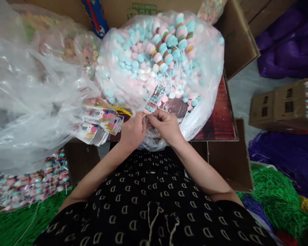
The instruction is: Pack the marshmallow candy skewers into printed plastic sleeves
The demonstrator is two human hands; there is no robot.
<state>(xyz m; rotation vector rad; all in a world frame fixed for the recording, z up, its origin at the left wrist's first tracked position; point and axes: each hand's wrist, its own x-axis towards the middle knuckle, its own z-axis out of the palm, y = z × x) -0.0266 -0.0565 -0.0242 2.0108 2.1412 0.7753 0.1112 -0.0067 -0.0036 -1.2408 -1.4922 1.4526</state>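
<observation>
A small clear printed candy bag point(154, 99) points away from me, its near end pinched between my two hands. My left hand point(133, 131) is closed with fingertips at a short gold twist tie point(144, 115) by the bag's neck. My right hand point(168, 127) is closed too, thumb and forefinger pressed together at the same neck. What is inside the bag is hard to make out. Left of my hands lies a stack of flat printed bags point(97, 124), with a bundle of yellow twist ties point(123, 110) beside it.
A large open plastic bag point(215, 65) of pastel marshmallows and marshmallow skewers point(164, 51) stands beyond my hands. Another big clear bag point(41, 78) covers the left side. The dark red table point(215, 126) has its edge near me. Cardboard boxes point(279, 106) stand on the right.
</observation>
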